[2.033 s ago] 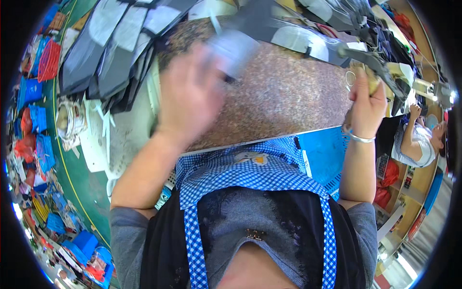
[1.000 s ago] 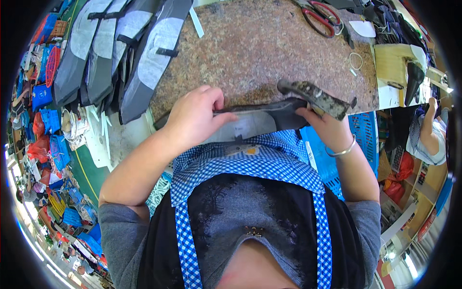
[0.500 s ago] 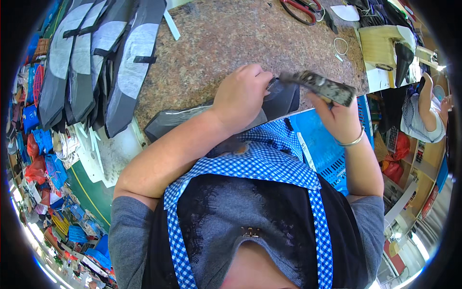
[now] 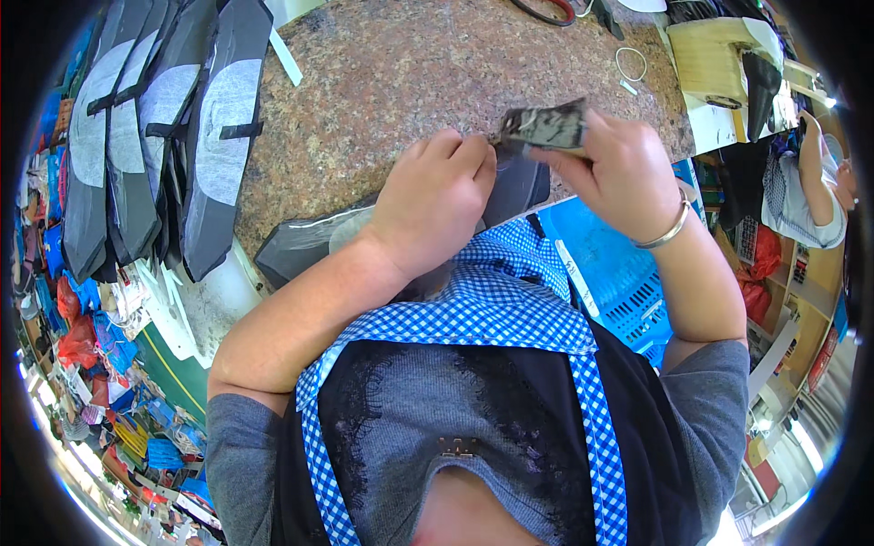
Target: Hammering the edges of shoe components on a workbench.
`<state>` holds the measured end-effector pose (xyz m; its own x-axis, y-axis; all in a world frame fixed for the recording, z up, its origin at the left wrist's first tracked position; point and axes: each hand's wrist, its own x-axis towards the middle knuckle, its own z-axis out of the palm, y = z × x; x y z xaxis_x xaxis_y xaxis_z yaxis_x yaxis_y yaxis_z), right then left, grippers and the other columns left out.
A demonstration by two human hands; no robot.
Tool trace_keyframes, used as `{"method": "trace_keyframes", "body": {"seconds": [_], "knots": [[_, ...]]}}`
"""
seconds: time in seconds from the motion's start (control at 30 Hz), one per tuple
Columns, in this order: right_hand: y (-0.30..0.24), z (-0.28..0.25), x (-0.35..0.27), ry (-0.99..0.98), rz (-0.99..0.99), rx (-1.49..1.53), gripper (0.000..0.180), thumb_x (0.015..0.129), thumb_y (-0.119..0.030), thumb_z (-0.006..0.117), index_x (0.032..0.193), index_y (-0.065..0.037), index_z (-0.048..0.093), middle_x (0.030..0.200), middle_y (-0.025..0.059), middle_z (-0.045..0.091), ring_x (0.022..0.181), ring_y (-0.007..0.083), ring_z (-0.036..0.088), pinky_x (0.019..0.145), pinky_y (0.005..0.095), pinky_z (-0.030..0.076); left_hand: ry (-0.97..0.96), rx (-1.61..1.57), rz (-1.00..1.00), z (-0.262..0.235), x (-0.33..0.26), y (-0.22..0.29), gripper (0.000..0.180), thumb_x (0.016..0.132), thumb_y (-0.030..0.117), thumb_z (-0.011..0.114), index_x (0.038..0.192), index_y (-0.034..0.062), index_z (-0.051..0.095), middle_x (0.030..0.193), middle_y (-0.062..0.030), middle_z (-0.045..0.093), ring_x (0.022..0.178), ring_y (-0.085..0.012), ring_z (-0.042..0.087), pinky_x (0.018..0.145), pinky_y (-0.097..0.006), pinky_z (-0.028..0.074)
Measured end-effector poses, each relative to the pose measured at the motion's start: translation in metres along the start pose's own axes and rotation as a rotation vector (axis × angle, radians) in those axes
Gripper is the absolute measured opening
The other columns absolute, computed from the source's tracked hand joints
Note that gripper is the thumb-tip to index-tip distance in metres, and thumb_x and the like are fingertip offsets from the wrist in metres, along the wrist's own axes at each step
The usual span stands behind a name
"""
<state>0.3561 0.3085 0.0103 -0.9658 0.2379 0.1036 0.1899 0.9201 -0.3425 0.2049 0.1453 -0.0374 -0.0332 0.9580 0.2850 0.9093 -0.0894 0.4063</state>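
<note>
A dark, flat, panel-like piece (image 4: pixel 305 247) lies along the near edge of the stone tabletop, pale marks on its surface. My left hand (image 4: pixel 435 196) is closed over its middle, fingers curled and pressing at its far edge; the fingertips are hidden. Its right end (image 4: pixel 517 187) shows beyond my knuckles. Just right of those knuckles, my right hand (image 4: pixel 628 173) grips what looks like a hammer (image 4: pixel 551 126), with a scuffed, mottled grey-black head. Most of its handle is hidden in my fist. The head's left end is close to my left fingers; contact cannot be told.
Several similar dark pieces (image 4: pixel 209 136) with pale patches and black tabs overlap at the left. A blue plastic crate (image 4: pixel 605 264) sits below the table edge. At the back right are a thread loop (image 4: pixel 631 64), red-handled scissors (image 4: pixel 546 11) and a yellowish block (image 4: pixel 710 64).
The hammer has moved left and slightly up, toward my left hand, its head now turned differently. My left hand stays closed on the dark piece. The whole view has shifted somewhat.
</note>
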Motion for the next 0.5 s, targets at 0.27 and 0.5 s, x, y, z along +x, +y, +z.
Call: {"method": "trace_keyframes", "body": {"seconds": [0.27, 0.5], "knots": [[-0.001, 0.007, -0.003, -0.001, 0.016, 0.003, 0.029, 0.081, -0.027, 0.073, 0.085, -0.006, 0.054, 0.067, 0.014, 0.062, 0.059, 0.0355, 0.063, 0.052, 0.0438, 0.051, 0.044, -0.065, -0.115, 0.0, -0.008, -0.008, 0.022, 0.075, 0.008, 0.068, 0.098, 0.0064, 0.069, 0.095, -0.0069, 0.066, 0.09, -0.0265, 0.064, 0.076, -0.041, 0.048], [-0.023, 0.011, -0.012, -0.007, 0.032, -0.048, 0.024, 0.081, -0.02, 0.071, 0.089, -0.006, 0.054, 0.069, 0.0126, 0.062, 0.061, 0.0341, 0.064, 0.053, 0.0436, 0.052, 0.047, -0.112, -0.266, -0.004, -0.016, -0.002, 0.014, 0.079, 0.013, 0.06, 0.089, 0.0084, 0.068, 0.09, -0.0051, 0.062, 0.089, -0.0243, 0.061, 0.075, -0.039, 0.044]]}}
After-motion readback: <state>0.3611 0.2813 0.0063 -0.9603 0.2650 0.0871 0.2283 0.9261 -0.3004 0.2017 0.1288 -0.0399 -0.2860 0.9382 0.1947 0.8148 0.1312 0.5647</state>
